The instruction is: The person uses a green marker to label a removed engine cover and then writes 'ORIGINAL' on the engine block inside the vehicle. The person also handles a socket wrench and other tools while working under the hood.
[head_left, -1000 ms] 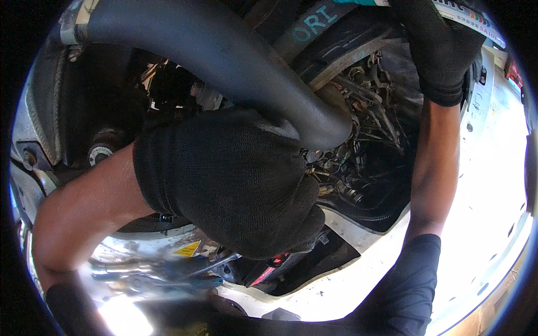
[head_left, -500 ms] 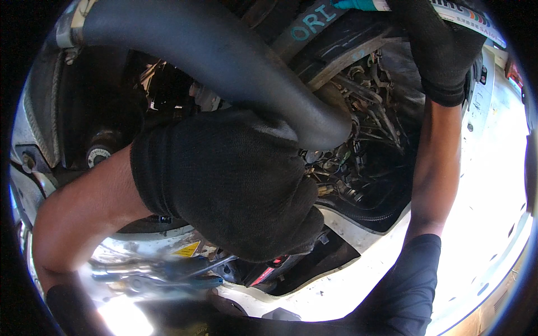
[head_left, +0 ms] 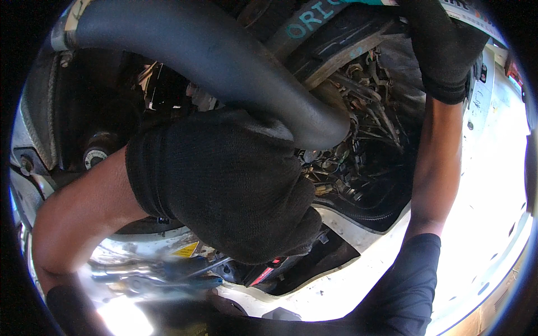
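Observation:
At the top right, my right hand (head_left: pixel 443 56), in a black knit glove, is closed round a paint marker (head_left: pixel 471 18) with a pale barrel and a teal tip end. The picture's upper edge cuts the marker off. Its teal end lies by a row of teal hand-drawn letters (head_left: pixel 311 23) on a dark, narrow bar. My left hand (head_left: pixel 235 182), gloved the same way, covers the middle of the engine bay, just below a thick dark hose (head_left: pixel 224 61). The fingers of this hand look curled downward, and whatever lies beneath them is hidden.
Wiring and metal parts (head_left: pixel 372 112) fill the gap between my arms. A round cap (head_left: pixel 96 157) sits by my left forearm. A dark battery-like box with a red stripe (head_left: pixel 262 274) shows below my left glove. White bodywork (head_left: pixel 476 224) curves along the right.
The marker's teal end has shifted right, and the row of letters has grown by more strokes. My left hand keeps its pose. The view has moved slightly.

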A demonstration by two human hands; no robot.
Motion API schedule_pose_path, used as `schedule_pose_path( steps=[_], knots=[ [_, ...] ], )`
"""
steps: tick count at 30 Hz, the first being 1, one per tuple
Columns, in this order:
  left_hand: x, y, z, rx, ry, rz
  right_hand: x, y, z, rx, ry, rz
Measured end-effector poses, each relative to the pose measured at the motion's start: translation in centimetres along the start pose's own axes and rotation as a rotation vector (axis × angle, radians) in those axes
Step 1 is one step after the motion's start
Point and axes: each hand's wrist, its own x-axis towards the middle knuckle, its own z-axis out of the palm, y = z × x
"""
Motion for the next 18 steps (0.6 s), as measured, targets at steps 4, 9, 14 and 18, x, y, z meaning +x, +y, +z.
schedule_pose_path(
  steps=[4, 9, 14, 18],
  knots=[
    [1.1, 0.3, 0.1, -0.004, 0.131, -0.006, -1.2, 2.0, 0.4, 0.173, 0.027, 0.082],
    [3.7, -0.3, -5.0, 0.133, -0.210, 0.111, -1.2, 2.1, 0.9, 0.135, 0.076, -0.019],
    [3.3, -0.3, -4.5, 0.106, -0.211, 0.089, -1.1, 1.4, 1.1, 0.035, 0.108, -0.133],
    [1.1, -0.2, -1.6, -0.061, -0.114, -0.019, -1.3, 2.2, 1.0, 0.112, 0.047, -0.017]
  ],
)
